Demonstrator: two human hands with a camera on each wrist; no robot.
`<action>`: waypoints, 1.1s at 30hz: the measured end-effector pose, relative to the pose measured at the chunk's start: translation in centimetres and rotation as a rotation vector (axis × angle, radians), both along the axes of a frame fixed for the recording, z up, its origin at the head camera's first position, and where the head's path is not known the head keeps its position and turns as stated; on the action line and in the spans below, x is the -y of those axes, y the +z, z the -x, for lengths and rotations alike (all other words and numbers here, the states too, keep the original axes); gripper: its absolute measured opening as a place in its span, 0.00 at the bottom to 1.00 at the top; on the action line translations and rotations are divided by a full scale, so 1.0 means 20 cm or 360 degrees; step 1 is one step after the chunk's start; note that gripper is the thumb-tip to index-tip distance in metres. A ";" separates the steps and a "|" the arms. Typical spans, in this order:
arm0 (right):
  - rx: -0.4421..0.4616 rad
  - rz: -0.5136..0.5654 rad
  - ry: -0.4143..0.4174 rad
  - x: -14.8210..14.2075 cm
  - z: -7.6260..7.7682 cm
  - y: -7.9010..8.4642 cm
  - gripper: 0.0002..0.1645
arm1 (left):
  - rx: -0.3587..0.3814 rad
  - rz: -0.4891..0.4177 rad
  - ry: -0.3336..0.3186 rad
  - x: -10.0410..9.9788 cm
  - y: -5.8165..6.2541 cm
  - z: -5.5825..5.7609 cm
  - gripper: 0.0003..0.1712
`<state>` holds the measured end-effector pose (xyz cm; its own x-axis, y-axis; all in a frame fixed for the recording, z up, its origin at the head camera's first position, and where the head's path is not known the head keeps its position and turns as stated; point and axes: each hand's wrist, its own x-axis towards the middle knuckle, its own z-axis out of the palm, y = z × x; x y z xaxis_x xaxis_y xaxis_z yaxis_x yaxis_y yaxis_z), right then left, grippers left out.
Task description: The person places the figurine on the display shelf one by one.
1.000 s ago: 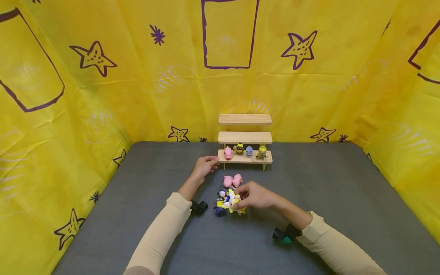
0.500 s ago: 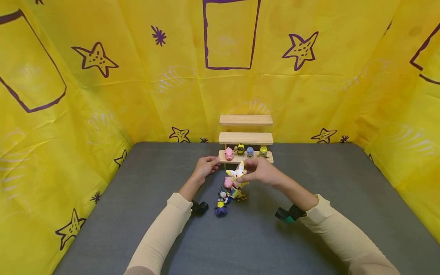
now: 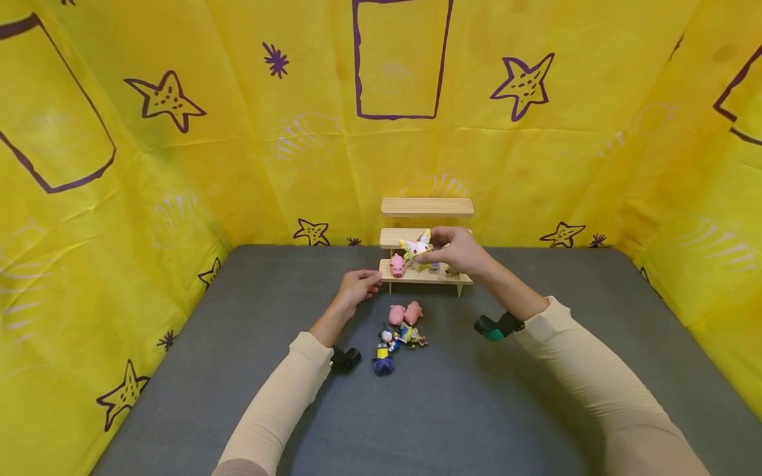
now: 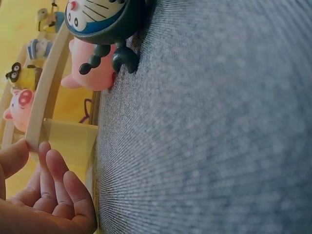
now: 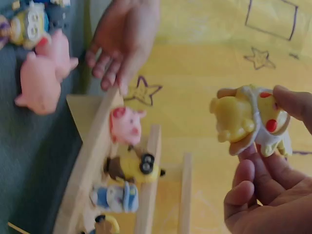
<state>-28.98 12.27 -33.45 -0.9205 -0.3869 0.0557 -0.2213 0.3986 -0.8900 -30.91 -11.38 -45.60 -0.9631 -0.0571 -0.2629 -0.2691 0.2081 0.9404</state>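
Note:
In the head view my right hand (image 3: 460, 250) holds a yellow toy figure (image 3: 417, 247) in a white hood, in front of the middle step of a three-step wooden display stand (image 3: 426, 207). The right wrist view shows the figure (image 5: 234, 119) pinched between thumb and fingertips, apart from the wood. My left hand (image 3: 357, 286) grips the left end of the lowest step, thumb on one side and fingertips on the other. On that step stand a pink pig (image 3: 397, 266), a yellow figure in black goggles (image 5: 131, 165), a pale-blue figure (image 5: 114, 196) and another yellow one, partly hidden.
Before the stand, two pink pigs (image 3: 405, 314) lie on the grey tabletop. Nearer are a blue-and-white cat figure (image 4: 105, 22), a yellow figure (image 3: 411, 334) and a yellow figure in purple (image 3: 383, 362). Yellow patterned cloth (image 3: 309, 172) rises behind and at the sides.
The right hand has lifted the white-hooded figure from the pile on the table and carried it forward and up to the stand. The left hand stays at the step's end.

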 end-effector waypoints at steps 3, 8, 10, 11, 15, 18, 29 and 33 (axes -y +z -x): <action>-0.0002 0.0041 -0.0052 0.00 0.05 0.01 0.18 | -0.0002 0.0008 -0.0009 0.00 0.00 0.00 0.18; -0.0032 0.0175 -0.0079 0.01 0.13 0.00 0.16 | -0.0009 0.0012 -0.0016 0.00 0.01 0.01 0.18; -0.0031 0.0208 -0.0089 0.02 0.15 0.00 0.17 | -0.0015 0.0012 -0.0015 0.00 0.01 0.00 0.18; -0.0028 0.0215 -0.0092 0.02 0.16 0.00 0.18 | -0.0016 0.0011 -0.0012 0.00 0.01 0.00 0.18; -0.0043 0.0213 -0.0101 0.03 0.21 0.00 0.22 | -0.0018 0.0005 -0.0008 0.00 0.00 0.00 0.18; -0.0050 0.0213 -0.0141 0.05 0.25 0.00 0.23 | -0.0016 0.0004 -0.0009 0.00 -0.01 -0.01 0.18; 0.0004 0.0272 -0.0244 0.13 0.34 -0.01 0.25 | -0.0029 -0.0005 -0.0012 0.00 -0.01 -0.01 0.18; -0.0070 0.0255 -0.0262 0.16 0.37 -0.03 0.28 | -0.0037 0.0001 -0.0012 0.00 -0.01 0.00 0.18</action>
